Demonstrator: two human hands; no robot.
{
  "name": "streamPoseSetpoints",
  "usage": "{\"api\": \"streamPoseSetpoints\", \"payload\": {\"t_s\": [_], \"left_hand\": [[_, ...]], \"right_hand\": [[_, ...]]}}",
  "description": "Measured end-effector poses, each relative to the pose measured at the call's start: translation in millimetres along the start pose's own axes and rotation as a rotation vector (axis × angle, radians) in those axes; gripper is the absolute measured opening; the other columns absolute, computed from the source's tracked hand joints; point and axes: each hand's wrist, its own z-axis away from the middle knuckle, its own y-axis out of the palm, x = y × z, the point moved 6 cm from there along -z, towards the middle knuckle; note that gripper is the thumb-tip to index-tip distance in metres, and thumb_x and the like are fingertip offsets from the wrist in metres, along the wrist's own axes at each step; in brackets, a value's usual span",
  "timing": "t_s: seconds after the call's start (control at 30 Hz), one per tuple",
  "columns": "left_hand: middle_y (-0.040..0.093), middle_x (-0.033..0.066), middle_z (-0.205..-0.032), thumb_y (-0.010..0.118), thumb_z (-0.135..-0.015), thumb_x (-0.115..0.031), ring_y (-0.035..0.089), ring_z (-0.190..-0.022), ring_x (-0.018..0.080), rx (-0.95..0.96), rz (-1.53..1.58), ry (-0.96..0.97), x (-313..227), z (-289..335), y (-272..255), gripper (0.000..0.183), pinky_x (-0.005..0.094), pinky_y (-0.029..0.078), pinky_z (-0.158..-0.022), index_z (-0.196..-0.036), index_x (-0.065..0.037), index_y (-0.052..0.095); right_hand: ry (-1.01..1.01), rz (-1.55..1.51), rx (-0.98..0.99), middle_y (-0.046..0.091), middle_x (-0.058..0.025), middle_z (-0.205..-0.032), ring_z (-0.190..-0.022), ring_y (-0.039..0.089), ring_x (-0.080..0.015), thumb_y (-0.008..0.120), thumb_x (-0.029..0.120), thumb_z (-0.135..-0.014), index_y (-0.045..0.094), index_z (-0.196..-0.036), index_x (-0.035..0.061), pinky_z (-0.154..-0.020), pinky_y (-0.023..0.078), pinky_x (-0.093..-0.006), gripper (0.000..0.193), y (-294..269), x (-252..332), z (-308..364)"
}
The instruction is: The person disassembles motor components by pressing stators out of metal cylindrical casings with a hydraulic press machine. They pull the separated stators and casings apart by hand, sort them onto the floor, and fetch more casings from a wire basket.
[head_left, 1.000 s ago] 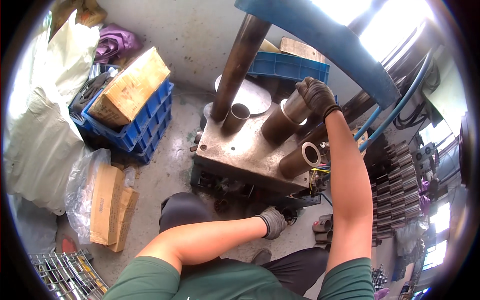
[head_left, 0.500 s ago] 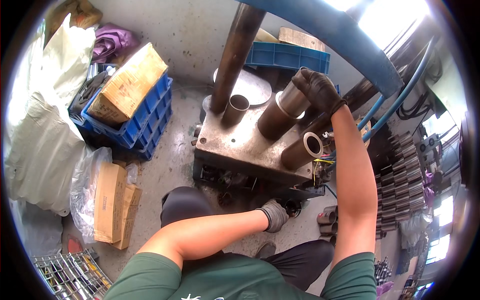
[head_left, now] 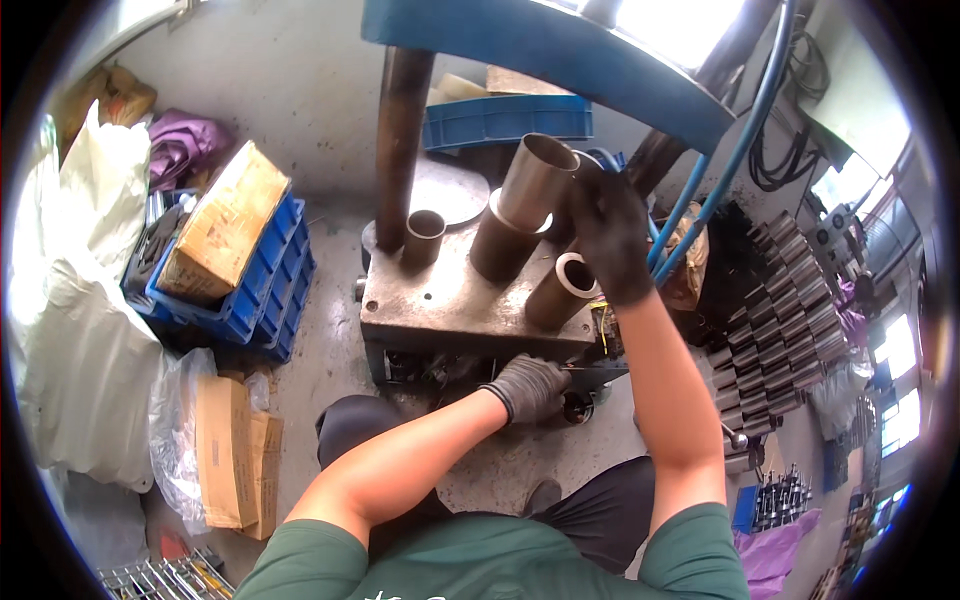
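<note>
A steel tube [head_left: 539,182] stands out of the top of a wider dark cylinder [head_left: 508,250] on the metal press table [head_left: 450,300]. My right hand [head_left: 610,238], in a dark glove, is just right of the tube; motion blurs its fingers, and I cannot tell whether they touch it. At the table's front edge my left hand [head_left: 530,388], in a grey glove, is closed; what it grips is hidden. A short tube [head_left: 424,240] stands at the table's left, and a thick-walled cylinder [head_left: 562,290] at its front right.
A blue press beam [head_left: 550,60] arches above, with a steel column [head_left: 401,150] at left and blue hoses [head_left: 735,150] at right. Blue crates [head_left: 270,280] with a cardboard box [head_left: 228,222] stand left. Stacked steel tubes [head_left: 780,320] fill the right side.
My right hand has come off the tube's top, down to its right side, leaving the open rim visible. My left hand has risen to the table's front edge. The whole view has shifted.
</note>
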Motion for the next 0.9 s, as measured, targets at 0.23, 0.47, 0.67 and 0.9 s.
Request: {"api": "streamPoseSetpoints", "payload": {"t_s": [0.23,0.47,0.67,0.9], "left_hand": [[0.073,0.0182,-0.102,0.065,-0.095,-0.031,0.072,-0.099,0.0382,-0.259,0.106,-0.056,13,8,-32,0.029,0.0505,0.055,-0.09,-0.113,-0.009,0.069],[0.073,0.019,-0.106,0.068,-0.093,-0.029,0.069,-0.103,0.0387,-0.371,0.129,-0.112,1,8,-30,0.03,0.0499,0.053,-0.094,-0.116,-0.01,0.069],[0.068,0.0214,-0.119,0.074,-0.087,-0.02,0.066,-0.112,0.0411,-0.671,0.242,-0.199,20,10,-20,0.043,0.0492,0.052,-0.101,-0.127,-0.007,0.065],[0.063,0.0236,-0.129,0.092,-0.072,-0.031,0.06,-0.125,0.0415,-0.99,0.216,-0.312,61,-26,-25,0.085,0.0489,0.048,-0.111,-0.143,-0.005,0.052]], "right_hand": [[0.158,0.424,0.451,0.065,-0.014,-0.094,-0.089,0.063,-0.0387,0.071,0.0,-0.085,0.064,-0.1,0.0069,-0.095,0.048,-0.054,0.017,-180,78,121],[0.453,0.652,0.234,0.063,-0.0158,-0.12,-0.107,0.064,-0.0362,0.062,0.013,-0.101,0.059,-0.126,0.0097,-0.105,0.046,-0.052,0.025,-300,72,256],[0.714,0.359,-0.438,0.057,-0.0194,-0.132,-0.108,0.064,-0.0242,0.059,0.009,-0.106,0.048,-0.143,0.0042,-0.091,0.055,-0.0363,0.039,-283,-6,298],[0.383,0.366,-0.641,0.059,-0.0066,-0.107,-0.092,0.054,-0.0151,0.06,0.006,-0.106,0.046,-0.145,0.0045,-0.085,0.049,-0.0307,0.042,-261,-89,186]]}}
